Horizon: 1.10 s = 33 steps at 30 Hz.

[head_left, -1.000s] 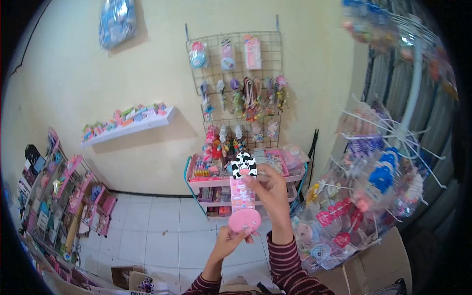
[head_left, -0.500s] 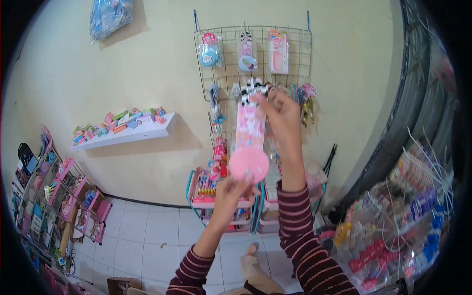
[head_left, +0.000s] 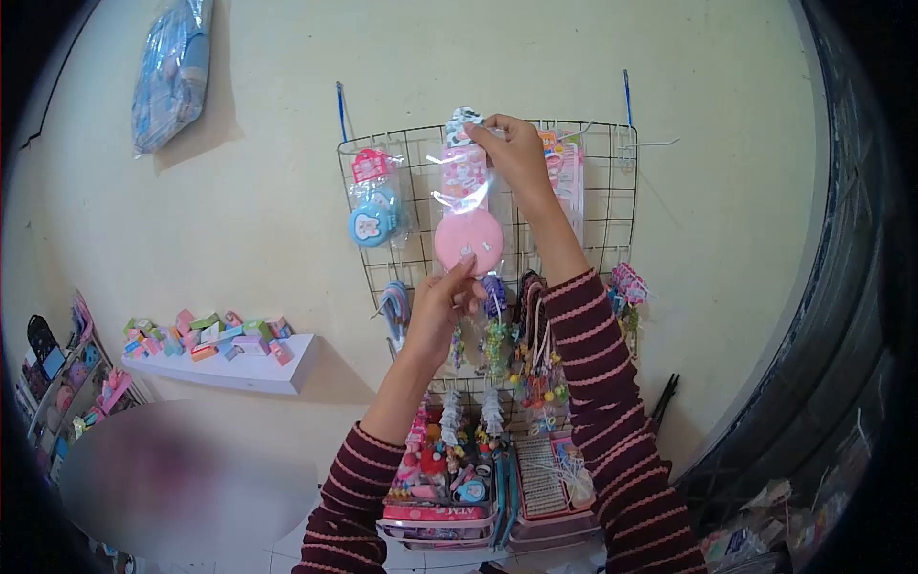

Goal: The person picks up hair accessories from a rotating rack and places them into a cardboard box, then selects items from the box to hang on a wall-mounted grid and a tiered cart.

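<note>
A clear packet with a pink round case (head_left: 469, 239) at its bottom and a cow-print card top (head_left: 463, 126) is upright in front of the wire grid (head_left: 421, 182). My right hand (head_left: 516, 153) pinches the packet near its card top, by the grid's upper bar. My left hand (head_left: 442, 311) grips the lower edge of the case, its thumb on the pink face. Whether the packet hangs on a hook cannot be seen. To its left hangs a packet with a blue bunny case (head_left: 373, 225). Behind my right arm is a pink packet (head_left: 571, 182), partly covered.
Beaded straps (head_left: 495, 349) and hair ties hang below. A trolley (head_left: 435, 526) of small goods stands under the grid. At left are a white shelf (head_left: 225, 368) with small boxes and a blue bagged item (head_left: 174, 77) on the wall. A dark shutter (head_left: 794, 411) is at right.
Both hands have carried the pink case packet up to the grid's top bar, over the middle spot where a similar packet hung. The view has moved closer and tilted upward.
</note>
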Each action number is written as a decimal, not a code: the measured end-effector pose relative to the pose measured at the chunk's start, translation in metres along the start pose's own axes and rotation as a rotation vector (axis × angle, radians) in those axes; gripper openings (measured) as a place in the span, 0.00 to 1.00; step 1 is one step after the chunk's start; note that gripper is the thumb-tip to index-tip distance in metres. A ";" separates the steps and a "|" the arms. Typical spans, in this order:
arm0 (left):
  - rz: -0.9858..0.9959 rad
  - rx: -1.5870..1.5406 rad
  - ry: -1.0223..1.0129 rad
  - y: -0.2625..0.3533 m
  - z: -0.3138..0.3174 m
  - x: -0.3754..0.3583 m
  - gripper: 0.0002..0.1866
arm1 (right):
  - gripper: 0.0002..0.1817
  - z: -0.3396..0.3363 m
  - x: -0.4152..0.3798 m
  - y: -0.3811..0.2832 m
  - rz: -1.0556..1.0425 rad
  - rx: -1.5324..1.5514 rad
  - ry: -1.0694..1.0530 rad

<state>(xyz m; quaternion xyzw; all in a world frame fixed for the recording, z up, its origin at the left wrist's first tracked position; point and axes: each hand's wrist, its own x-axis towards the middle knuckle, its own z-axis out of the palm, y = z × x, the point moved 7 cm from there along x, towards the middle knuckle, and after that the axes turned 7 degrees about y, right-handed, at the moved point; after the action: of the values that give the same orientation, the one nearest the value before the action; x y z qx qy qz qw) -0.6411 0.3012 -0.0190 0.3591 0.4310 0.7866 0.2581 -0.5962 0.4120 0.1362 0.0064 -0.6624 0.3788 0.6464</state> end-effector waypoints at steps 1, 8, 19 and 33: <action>0.002 -0.015 -0.024 -0.004 0.002 0.007 0.10 | 0.10 0.005 0.004 0.001 -0.023 0.019 -0.057; 0.057 -0.019 -0.088 -0.025 0.013 0.029 0.13 | 0.08 0.005 0.007 0.011 0.128 0.234 -0.208; -0.306 -0.279 -0.039 -0.089 -0.011 0.061 0.16 | 0.15 -0.008 0.006 0.076 -0.025 -0.364 -0.012; -1.026 -0.458 -0.318 -0.266 -0.123 -0.233 0.19 | 0.09 -0.208 -0.488 0.011 0.704 -0.281 0.105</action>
<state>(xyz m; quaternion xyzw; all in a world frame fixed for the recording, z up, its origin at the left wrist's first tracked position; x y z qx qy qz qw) -0.5707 0.2057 -0.3742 0.1530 0.3249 0.5705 0.7386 -0.3443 0.2911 -0.3151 -0.3295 -0.6357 0.4827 0.5043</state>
